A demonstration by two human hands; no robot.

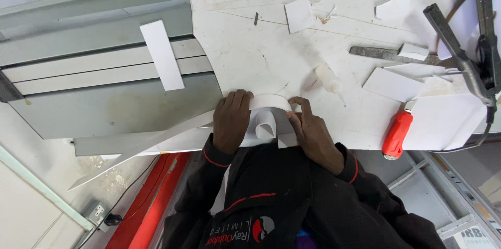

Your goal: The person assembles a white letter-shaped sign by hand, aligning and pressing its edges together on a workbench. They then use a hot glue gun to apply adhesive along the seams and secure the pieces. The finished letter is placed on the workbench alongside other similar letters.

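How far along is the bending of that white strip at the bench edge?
Done: part of the white strip already curves into a loop with a curl inside. In hand: the left hand and right hand both press the loop against the white board. Left: a long straight tail of strip trails off to the left, unbent. The glue bottle lies apart, untouched.

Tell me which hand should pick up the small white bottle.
Right, probably. The right hand sits nearer the bottle, which lies just beyond it; the left hand holds the curled strip on the far side.
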